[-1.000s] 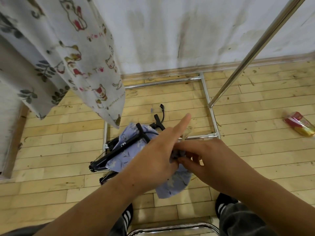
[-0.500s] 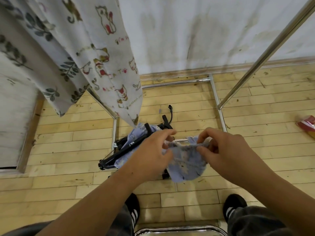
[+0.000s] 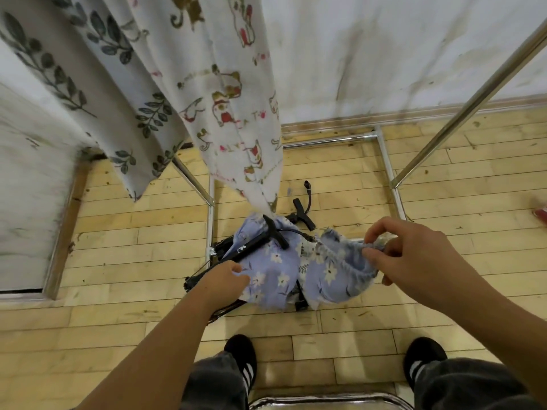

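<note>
Since half a second ago the two hands have drawn apart, and the blue floral cloth that was bunched between them is now spread wider.

From the head camera, looking down: the left hand holds the cloth's left edge, its fingers curled onto the fabric. The right hand pinches the gathered, ruffled edge on the other side between thumb and curled fingers. The cloth sags between the two hands, above the wooden floor and in front of the person's black shoes.

Under and behind the cloth lies a black pump, its handle crossing the fabric's upper left part. A cat-print towel hangs down from above, its lower tip just over the cloth, with a leaf-print fabric hanging to its left. The floor bars of a metal rack frame the spot. A red packet lies at the far right edge, well apart from the hands
</note>
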A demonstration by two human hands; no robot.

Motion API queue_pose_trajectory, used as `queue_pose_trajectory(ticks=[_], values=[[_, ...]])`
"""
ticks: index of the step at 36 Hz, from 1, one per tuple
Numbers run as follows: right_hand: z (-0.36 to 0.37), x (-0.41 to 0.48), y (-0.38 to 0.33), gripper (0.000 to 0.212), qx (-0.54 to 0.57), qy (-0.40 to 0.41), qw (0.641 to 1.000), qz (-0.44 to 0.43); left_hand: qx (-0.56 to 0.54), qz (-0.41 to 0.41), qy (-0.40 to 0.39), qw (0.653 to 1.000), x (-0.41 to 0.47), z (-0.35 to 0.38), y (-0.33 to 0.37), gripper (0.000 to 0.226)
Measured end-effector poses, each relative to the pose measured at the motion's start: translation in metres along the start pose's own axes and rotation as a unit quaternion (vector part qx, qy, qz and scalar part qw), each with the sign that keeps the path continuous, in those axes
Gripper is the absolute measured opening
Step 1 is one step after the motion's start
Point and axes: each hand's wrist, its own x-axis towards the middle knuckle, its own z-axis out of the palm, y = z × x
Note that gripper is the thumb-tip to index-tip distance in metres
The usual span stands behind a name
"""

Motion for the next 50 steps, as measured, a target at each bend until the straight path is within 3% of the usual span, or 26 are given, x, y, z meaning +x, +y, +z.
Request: queue_pose_trajectory(ticks=[6,15,21,27,30,32,37,42,50], values=[[0.007,0.000,0.005,0.018,-0.038,-0.030,0.998,-0.035,0.030,-0.018,0.032,0.999,0.042,0.008,-0.023,0.054],[0.012,0.003,0.002,0.018,-0.048,-0.018,0.997,-0.052,0.035,-0.025,0.013,0.999,0.092,0.031,-0.049,0.071],[0.018,0.004,0.003,0.017,-0.028,-0.032,0.997,-0.058,0.083,-0.035,0.074,0.993,0.109,0.033,-0.065,0.081],[0.027,0.008,-0.001,0.013,-0.006,-0.034,0.998,-0.055,0.070,-0.081,0.045,0.993,0.148,0.045,-0.096,0.106],[0.029,0.010,0.003,0.014,-0.008,-0.032,0.999,-0.042,0.117,-0.093,0.023,0.988,0.156,0.050,-0.092,0.110],[0.032,0.011,0.004,0.016,-0.004,-0.029,0.999,-0.035,0.146,-0.114,0.038,0.982,0.155,0.050,-0.091,0.107],[0.033,0.012,0.011,0.015,-0.011,-0.020,1.000,-0.017,0.171,-0.125,0.089,0.973,0.157,0.055,-0.092,0.074],[0.031,0.013,0.015,0.013,-0.005,-0.012,1.000,-0.008,0.100,-0.115,0.072,0.986,0.181,0.057,-0.109,0.070],[0.029,0.013,0.018,0.014,-0.008,-0.014,1.000,-0.003,0.146,-0.079,0.091,0.982,0.165,0.059,-0.096,0.063]])
